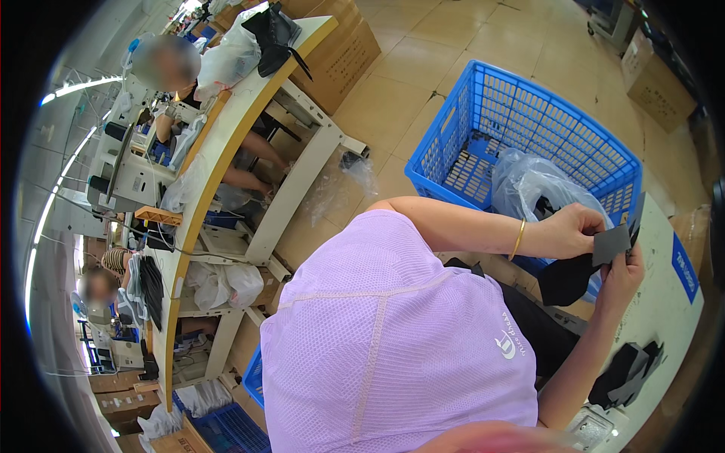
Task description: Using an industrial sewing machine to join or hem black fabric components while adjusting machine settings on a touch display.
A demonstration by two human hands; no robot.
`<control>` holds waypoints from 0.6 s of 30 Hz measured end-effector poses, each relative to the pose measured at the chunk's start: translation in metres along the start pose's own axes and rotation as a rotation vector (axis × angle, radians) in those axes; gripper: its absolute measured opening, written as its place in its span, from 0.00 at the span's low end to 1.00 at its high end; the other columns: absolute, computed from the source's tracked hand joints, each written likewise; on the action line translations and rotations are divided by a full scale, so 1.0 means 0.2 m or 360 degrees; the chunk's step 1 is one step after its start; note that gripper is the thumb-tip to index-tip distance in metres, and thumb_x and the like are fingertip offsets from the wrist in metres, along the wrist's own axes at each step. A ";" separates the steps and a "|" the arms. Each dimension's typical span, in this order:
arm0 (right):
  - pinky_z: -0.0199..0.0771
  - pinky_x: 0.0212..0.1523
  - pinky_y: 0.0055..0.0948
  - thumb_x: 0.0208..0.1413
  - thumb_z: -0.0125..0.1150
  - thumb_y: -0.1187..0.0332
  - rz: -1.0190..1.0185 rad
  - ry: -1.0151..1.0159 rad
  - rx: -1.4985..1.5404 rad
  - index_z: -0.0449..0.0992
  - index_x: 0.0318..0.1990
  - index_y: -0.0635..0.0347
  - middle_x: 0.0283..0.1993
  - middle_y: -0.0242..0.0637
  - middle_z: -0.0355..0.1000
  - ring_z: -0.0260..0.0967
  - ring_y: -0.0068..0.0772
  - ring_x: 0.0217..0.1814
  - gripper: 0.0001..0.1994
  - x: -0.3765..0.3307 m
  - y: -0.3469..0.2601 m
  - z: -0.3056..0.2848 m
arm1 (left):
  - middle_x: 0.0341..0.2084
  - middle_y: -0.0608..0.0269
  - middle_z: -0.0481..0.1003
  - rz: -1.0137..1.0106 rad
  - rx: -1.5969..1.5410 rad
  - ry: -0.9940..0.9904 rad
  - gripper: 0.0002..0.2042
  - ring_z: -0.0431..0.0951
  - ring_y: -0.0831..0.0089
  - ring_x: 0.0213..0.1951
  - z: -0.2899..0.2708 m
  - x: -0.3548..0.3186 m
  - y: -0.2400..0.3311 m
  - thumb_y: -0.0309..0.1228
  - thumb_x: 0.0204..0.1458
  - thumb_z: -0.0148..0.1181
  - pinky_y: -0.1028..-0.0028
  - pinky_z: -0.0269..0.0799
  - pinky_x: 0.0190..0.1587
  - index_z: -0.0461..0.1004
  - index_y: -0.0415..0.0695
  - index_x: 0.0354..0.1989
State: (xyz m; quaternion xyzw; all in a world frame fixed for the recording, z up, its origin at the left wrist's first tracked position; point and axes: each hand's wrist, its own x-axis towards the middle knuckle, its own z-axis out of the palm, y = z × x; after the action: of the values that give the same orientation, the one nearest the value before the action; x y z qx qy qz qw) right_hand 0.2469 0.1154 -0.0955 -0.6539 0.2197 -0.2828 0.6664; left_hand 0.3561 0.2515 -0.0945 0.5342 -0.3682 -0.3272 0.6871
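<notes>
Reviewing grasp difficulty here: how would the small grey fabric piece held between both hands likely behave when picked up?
The grey fabric piece keeps flat, straight edges while pinched by the left hand and right hand, so it is probably fairly stiff. It looks thin, so likely light. The black cloth hanging beneath it droops, suggesting that part is floppy.

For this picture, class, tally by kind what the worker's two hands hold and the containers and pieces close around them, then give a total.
Hands, left hand and right hand: 2
Grey fabric piece pinched between them: 1
Black fabric hanging below it: 1
Blue plastic crate: 1
Clear plastic bag in the crate: 1
Pile of dark pieces on the white table: 1
Total: 7
</notes>
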 end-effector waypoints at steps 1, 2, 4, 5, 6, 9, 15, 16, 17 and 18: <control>0.47 0.16 0.10 0.63 0.57 0.68 -0.0003 -0.0030 -0.0003 0.75 0.47 0.62 0.24 0.22 0.67 0.54 0.06 0.17 0.09 0.00 0.00 0.00 | 0.21 0.70 0.74 -0.0001 0.0008 0.0004 0.11 0.69 0.86 0.27 0.00 0.00 0.00 0.33 0.53 0.64 0.79 0.67 0.30 0.75 0.37 0.30; 0.47 0.16 0.10 0.63 0.57 0.68 0.0066 0.0009 -0.0016 0.75 0.47 0.62 0.24 0.23 0.67 0.54 0.06 0.16 0.09 0.00 -0.01 0.00 | 0.22 0.70 0.74 -0.0032 0.0048 0.0006 0.11 0.69 0.86 0.27 0.00 0.00 0.00 0.33 0.52 0.64 0.79 0.67 0.30 0.75 0.37 0.30; 0.46 0.16 0.11 0.63 0.57 0.68 0.0005 -0.0037 -0.0023 0.75 0.47 0.62 0.24 0.23 0.67 0.53 0.06 0.16 0.09 0.00 -0.01 0.00 | 0.22 0.70 0.74 -0.0009 0.0016 0.0013 0.11 0.69 0.86 0.27 0.01 0.00 0.00 0.33 0.52 0.64 0.79 0.67 0.30 0.75 0.37 0.30; 0.46 0.16 0.11 0.63 0.57 0.68 0.0051 -0.0001 -0.0031 0.75 0.47 0.62 0.24 0.23 0.67 0.53 0.06 0.16 0.09 0.00 -0.01 0.00 | 0.22 0.70 0.74 -0.0053 0.0051 0.0015 0.11 0.69 0.86 0.27 0.01 0.00 0.00 0.33 0.52 0.64 0.79 0.67 0.30 0.75 0.37 0.30; 0.46 0.16 0.11 0.63 0.57 0.68 0.0015 -0.0013 -0.0039 0.75 0.47 0.62 0.24 0.23 0.67 0.53 0.06 0.16 0.09 0.00 -0.01 -0.01 | 0.22 0.70 0.74 -0.0015 0.0015 0.0018 0.11 0.69 0.86 0.27 0.01 0.00 0.00 0.33 0.52 0.64 0.79 0.67 0.30 0.75 0.37 0.30; 0.46 0.15 0.11 0.63 0.57 0.68 0.0009 -0.0025 -0.0026 0.75 0.47 0.63 0.24 0.23 0.68 0.52 0.06 0.16 0.09 0.00 -0.01 -0.01 | 0.23 0.69 0.75 -0.0022 0.0010 0.0020 0.10 0.69 0.85 0.27 0.01 0.00 0.01 0.32 0.52 0.64 0.79 0.67 0.30 0.75 0.36 0.30; 0.46 0.15 0.11 0.63 0.57 0.68 -0.0005 -0.0052 0.0001 0.75 0.46 0.63 0.24 0.24 0.68 0.53 0.06 0.16 0.09 0.01 0.00 -0.02 | 0.23 0.69 0.75 -0.0046 -0.0004 0.0013 0.10 0.70 0.85 0.28 0.01 0.00 0.03 0.32 0.52 0.64 0.79 0.68 0.30 0.75 0.36 0.30; 0.46 0.15 0.11 0.63 0.57 0.67 -0.0014 -0.0049 -0.0009 0.75 0.46 0.63 0.24 0.24 0.68 0.53 0.07 0.16 0.10 0.01 0.01 -0.02 | 0.23 0.69 0.75 -0.0033 -0.0007 0.0008 0.10 0.70 0.85 0.28 0.01 0.00 0.03 0.32 0.52 0.64 0.79 0.68 0.31 0.75 0.36 0.30; 0.46 0.15 0.11 0.63 0.57 0.67 0.0038 -0.0012 -0.0011 0.75 0.47 0.63 0.24 0.24 0.68 0.53 0.07 0.16 0.10 0.01 0.01 -0.02 | 0.23 0.68 0.75 -0.0019 -0.0011 0.0002 0.10 0.70 0.85 0.28 0.01 0.00 0.03 0.32 0.52 0.64 0.79 0.68 0.31 0.75 0.36 0.30; 0.46 0.15 0.11 0.63 0.57 0.67 -0.0024 -0.0046 -0.0020 0.75 0.47 0.63 0.24 0.24 0.68 0.53 0.07 0.16 0.10 0.01 0.01 -0.02 | 0.23 0.68 0.75 -0.0017 -0.0011 0.0003 0.10 0.70 0.85 0.28 0.01 0.00 0.03 0.32 0.52 0.64 0.79 0.68 0.31 0.75 0.36 0.30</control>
State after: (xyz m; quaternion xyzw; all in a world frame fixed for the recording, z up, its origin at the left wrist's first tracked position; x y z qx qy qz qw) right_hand 0.2461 0.1107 -0.0977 -0.6637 0.2070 -0.2770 0.6633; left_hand 0.3546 0.2521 -0.0880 0.5341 -0.3635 -0.3318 0.6874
